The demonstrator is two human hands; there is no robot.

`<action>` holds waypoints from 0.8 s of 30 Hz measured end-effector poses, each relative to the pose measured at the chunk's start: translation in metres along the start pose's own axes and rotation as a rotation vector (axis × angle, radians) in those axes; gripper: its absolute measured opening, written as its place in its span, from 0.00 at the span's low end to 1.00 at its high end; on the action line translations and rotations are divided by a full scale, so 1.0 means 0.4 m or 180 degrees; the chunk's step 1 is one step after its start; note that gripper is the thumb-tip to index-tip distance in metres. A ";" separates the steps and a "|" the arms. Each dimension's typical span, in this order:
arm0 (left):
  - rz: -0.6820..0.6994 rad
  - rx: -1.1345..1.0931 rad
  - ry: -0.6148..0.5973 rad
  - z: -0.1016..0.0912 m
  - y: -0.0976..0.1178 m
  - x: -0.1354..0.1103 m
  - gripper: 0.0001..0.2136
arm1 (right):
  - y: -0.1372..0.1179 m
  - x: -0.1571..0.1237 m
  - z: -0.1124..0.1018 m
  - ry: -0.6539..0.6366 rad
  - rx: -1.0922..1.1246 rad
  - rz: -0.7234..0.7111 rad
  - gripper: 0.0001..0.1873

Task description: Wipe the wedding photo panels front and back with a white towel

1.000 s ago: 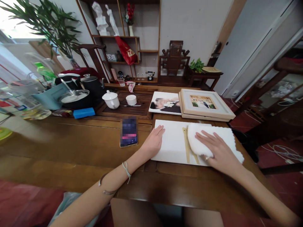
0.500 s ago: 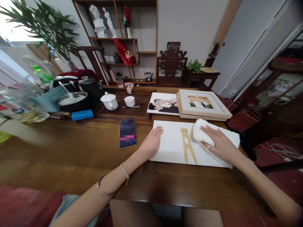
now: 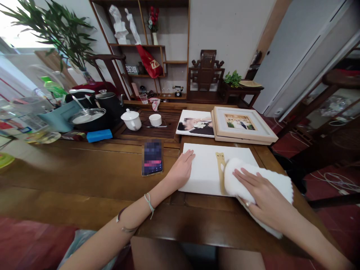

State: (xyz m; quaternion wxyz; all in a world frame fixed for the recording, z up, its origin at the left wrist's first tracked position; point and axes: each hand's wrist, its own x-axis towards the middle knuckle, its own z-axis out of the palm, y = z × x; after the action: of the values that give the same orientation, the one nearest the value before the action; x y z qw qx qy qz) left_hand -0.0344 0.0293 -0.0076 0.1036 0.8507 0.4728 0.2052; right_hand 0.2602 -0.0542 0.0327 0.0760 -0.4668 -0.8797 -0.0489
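Observation:
A white rectangular board (image 3: 202, 165) lies flat on the wooden table. Fingers stretched out, my left hand (image 3: 181, 168) rests on its left edge. My right hand (image 3: 257, 195) presses a folded white towel (image 3: 239, 165) onto the board's right part, the thumb side gripping the cloth. The towel hangs past the board's front and right edges. Beside it, a flat gold cat-shaped piece (image 3: 219, 161) with two long legs lies on the board; the towel covers its right leg.
Behind the board are a photo print (image 3: 194, 123) and a framed picture (image 3: 244, 123). A phone (image 3: 152, 157) lies left of my left hand. Farther back stand a lidded white teapot (image 3: 131, 120), a small white cup (image 3: 155, 120), a blue block (image 3: 99, 135) and a black pan (image 3: 87, 120).
My right hand has slid the towel toward me and slightly left, over the cat piece's right leg. My left hand stays on the board's left edge.

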 end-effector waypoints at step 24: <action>0.0153 -0.0086 0.0081 -0.002 -0.009 0.001 0.23 | -0.113 0.311 0.023 -0.0310 -0.0084 -0.0703 0.37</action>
State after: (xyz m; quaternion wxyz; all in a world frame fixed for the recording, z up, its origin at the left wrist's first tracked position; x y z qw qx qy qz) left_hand -0.0371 0.0316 -0.0080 0.1041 0.8576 0.4507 0.2248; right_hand 0.1533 0.0231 0.0454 0.0212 -0.3699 -0.9277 -0.0459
